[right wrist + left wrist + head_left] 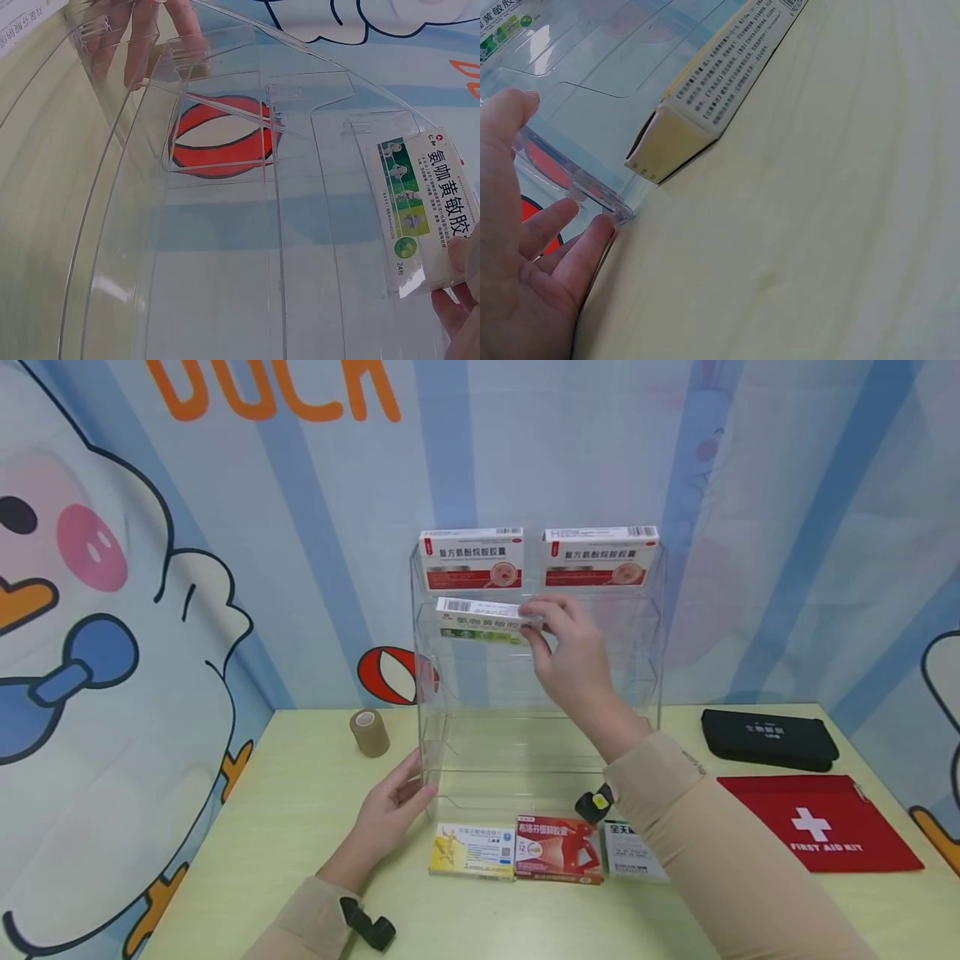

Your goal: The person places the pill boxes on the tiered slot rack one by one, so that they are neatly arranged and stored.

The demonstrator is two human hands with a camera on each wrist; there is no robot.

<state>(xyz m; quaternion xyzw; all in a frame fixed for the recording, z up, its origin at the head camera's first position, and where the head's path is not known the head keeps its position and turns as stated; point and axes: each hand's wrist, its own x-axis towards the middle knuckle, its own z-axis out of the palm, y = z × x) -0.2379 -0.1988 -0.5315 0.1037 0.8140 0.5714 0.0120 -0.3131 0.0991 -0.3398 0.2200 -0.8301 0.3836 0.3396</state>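
A clear plastic tiered display rack [540, 743] stands on the table. My right hand [573, 647] pinches the right end of a white-and-green medicine box [480, 622] at the rack's second tier, on the left side. In the right wrist view that box [420, 210] sits behind the clear front lip of the tier. My left hand [390, 818] holds the rack's lower left side panel, thumb in front and fingers behind, as the left wrist view shows. Two red-and-white medicine boxes, one left [472, 560] and one right [600, 558], stand side by side on the top tier.
Before the rack lie a yellow-and-white box [472, 852], a red box [558, 850] and a white-and-green box [633, 852], partly behind my right sleeve. A brown tape roll [370, 733] stands left. At right lie a black case [768, 739] and a red first aid pouch [825, 827].
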